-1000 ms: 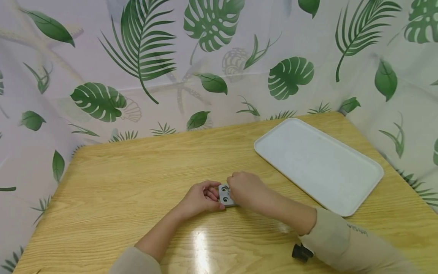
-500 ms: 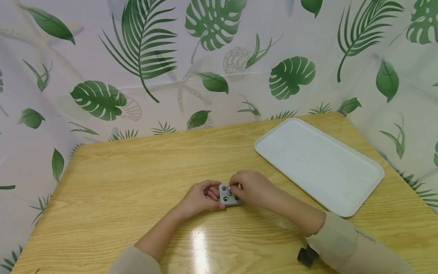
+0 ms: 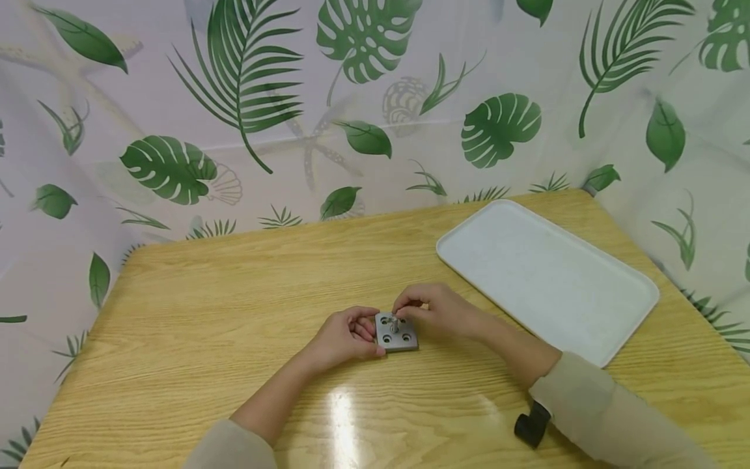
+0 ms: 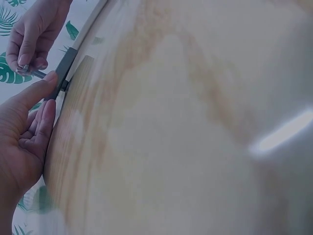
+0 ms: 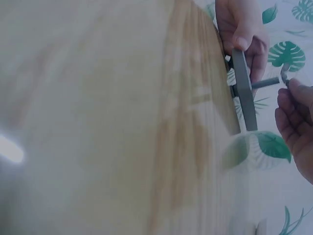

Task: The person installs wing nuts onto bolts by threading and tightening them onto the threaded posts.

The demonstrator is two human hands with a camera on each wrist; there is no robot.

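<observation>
A grey square metal plate, with holes near its corners, lies low over the table in the head view. From its middle stands a short metal post. My left hand holds the plate's left side between thumb and fingers. Above the post, my right hand pinches a small shiny metal piece with thumb and forefinger. In the right wrist view this piece sits right at the post's free end, with a narrow gap showing. Dark feet show under the plate there.
A white rectangular tray lies on the wooden table at the right, beyond my right forearm. A black device hangs by the right sleeve. Leaf-print cloth stands behind the table.
My right hand has drawn back up and to the right from the plate, uncovering the post and the right-hand holes. My left hand keeps its hold on the plate's left side.
</observation>
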